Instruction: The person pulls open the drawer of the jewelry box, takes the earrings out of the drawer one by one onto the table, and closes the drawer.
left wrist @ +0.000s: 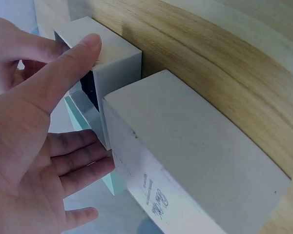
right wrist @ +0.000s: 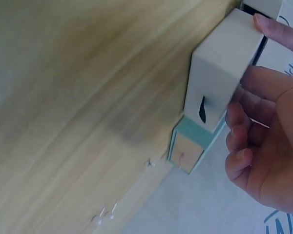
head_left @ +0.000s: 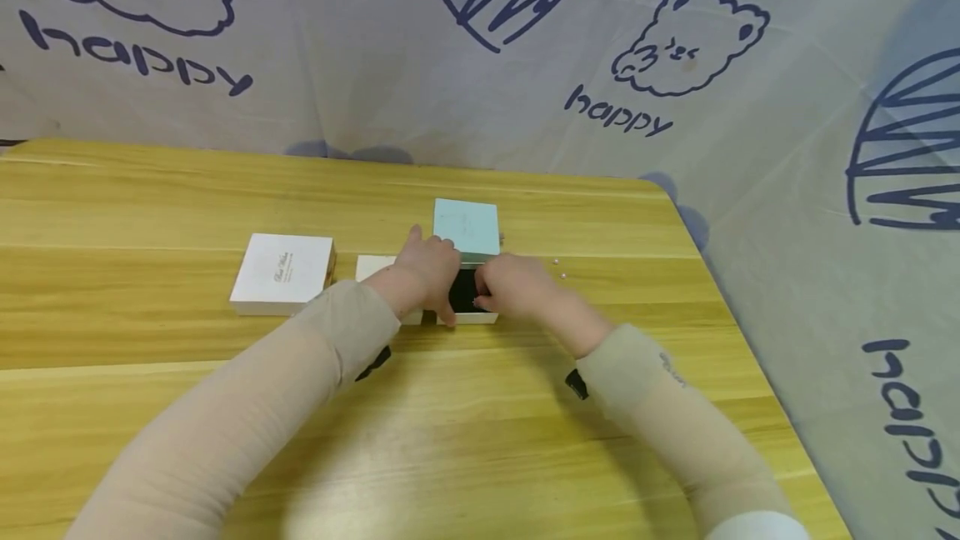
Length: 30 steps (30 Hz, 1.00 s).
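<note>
A small white drawer-like box [head_left: 475, 318] with a dark inside stands between the hands. My left hand [head_left: 429, 269] holds it, the thumb on its near wall and the other fingers towards the far side. The curled fingers of my right hand [head_left: 516, 286] reach into the dark inside; whether they pinch anything is hidden. On the box's end in the right wrist view is a black pull tab [right wrist: 202, 109]. A white lettered box [left wrist: 200, 131] lies just left of it, partly under the left hand. Behind stands a pale teal box [head_left: 467, 226].
Another white lettered box [head_left: 281, 273] sits further left on the wooden table [head_left: 450, 440]. To the right lie several small shiny pieces, perhaps earrings [right wrist: 101, 215]. A printed cloth [head_left: 360, 40] hangs behind the table and along its right side.
</note>
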Each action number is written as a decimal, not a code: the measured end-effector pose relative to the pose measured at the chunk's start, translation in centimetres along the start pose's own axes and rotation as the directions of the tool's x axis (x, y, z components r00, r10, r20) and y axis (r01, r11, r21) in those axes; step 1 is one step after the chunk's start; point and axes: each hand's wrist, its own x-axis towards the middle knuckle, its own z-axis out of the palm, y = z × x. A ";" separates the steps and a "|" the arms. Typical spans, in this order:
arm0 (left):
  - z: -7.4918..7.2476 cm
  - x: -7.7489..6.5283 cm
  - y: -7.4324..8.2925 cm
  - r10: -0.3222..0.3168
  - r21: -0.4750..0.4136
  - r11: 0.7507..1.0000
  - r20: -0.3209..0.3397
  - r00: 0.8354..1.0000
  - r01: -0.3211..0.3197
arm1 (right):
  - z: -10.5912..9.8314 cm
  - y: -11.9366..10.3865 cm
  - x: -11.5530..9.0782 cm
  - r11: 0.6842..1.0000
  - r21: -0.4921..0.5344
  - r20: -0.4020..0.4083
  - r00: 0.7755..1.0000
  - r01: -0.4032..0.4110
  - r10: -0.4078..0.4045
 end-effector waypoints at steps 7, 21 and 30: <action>-0.1 0.0 -0.1 0.004 -0.009 1.000 -0.004 1.000 -0.004 | 0.1 -0.8 0.3 1.000 0.016 -0.004 1.000 0.004 -0.004; 0.2 0.1 -0.1 0.008 -0.018 1.000 0.002 1.000 -0.008 | -0.3 0.0 1.6 0.973 0.230 0.146 0.988 0.015 -0.049; -0.1 0.1 -0.1 0.008 -0.015 1.000 0.001 1.000 -0.008 | -1.1 0.2 1.7 0.942 0.336 0.178 0.982 -0.004 -0.059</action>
